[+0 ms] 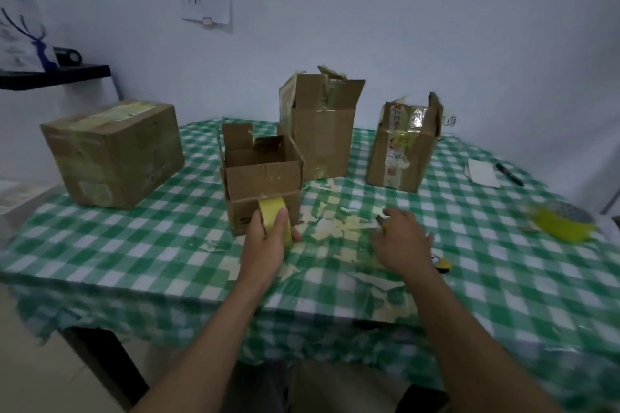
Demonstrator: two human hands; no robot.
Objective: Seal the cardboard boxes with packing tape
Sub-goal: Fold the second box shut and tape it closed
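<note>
Left grip (268, 240): clamped on tape roll (272, 208), touching box (265, 174) front.
Right grip (402, 241): clamped on cutter (442, 264), right of box.

Left hand (268, 240) gripping tape roll (272, 209), right hand (402, 241) holding cutter (442, 263)

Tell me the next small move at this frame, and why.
Probably fold the flaps of the small box shut: they stand open, while the left hand holds the yellow tape roll at its front face. The right hand grips what looks like a cutter.
</note>
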